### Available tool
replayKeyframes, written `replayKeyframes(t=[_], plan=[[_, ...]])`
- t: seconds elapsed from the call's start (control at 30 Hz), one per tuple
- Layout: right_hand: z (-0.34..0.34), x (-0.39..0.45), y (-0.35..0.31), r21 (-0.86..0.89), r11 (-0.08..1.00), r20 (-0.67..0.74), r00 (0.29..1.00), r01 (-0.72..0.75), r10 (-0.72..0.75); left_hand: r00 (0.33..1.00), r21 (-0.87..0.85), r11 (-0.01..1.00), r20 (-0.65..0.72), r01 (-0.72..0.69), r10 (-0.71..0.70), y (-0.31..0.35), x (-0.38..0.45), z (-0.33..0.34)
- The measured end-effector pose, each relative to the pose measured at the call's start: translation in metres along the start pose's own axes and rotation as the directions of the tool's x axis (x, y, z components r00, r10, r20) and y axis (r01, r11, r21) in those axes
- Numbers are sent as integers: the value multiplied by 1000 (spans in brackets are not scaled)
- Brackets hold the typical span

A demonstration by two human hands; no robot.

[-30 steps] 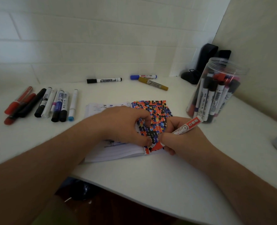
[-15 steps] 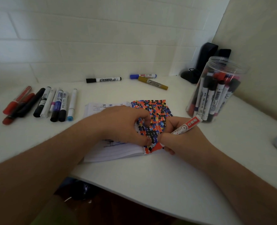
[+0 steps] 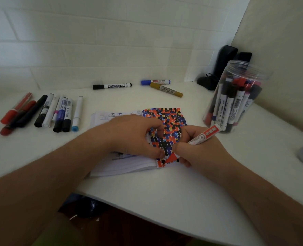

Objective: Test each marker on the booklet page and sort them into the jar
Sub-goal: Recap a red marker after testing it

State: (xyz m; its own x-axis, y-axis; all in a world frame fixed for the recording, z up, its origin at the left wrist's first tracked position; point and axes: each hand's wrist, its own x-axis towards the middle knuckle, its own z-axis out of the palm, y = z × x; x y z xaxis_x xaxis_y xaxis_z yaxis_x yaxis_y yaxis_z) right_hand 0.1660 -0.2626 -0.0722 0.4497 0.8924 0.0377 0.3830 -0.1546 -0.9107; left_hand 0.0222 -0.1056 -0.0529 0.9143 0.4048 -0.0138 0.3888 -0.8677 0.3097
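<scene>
The jar (image 3: 236, 96) at the right is clear, glossy plastic. The booklet (image 3: 122, 166) is thin matt paper, its right page (image 3: 166, 121) thick with ink dots. The red marker (image 3: 203, 136) has a smooth plastic barrel with a printed label. The table (image 3: 156, 192) is smooth, matt white. The far wall (image 3: 93, 41) looks like matt, painted brick.
</scene>
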Motion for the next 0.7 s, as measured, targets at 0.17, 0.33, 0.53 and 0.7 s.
replayKeyframes(t=[0.17, 0.33, 0.53, 0.7], plan=[[0, 0, 3, -14, 999, 45, 998, 35, -34, 1000, 3, 1000, 17, 11, -12, 1, -1, 0], [-3, 2, -1, 77, 997, 55, 998, 25, -29, 1000, 10, 1000, 7, 30, -30, 0, -1, 1], [-21, 11, 4, 644, 762, 151, 988, -64, -44, 981, -491, 868, -112, 82, -156, -10, 0, -1], [-38, 12, 2, 727, 677, 271, 953, -112, -134, 959, -545, 837, -260, -49, -113, -9, 4, 13]])
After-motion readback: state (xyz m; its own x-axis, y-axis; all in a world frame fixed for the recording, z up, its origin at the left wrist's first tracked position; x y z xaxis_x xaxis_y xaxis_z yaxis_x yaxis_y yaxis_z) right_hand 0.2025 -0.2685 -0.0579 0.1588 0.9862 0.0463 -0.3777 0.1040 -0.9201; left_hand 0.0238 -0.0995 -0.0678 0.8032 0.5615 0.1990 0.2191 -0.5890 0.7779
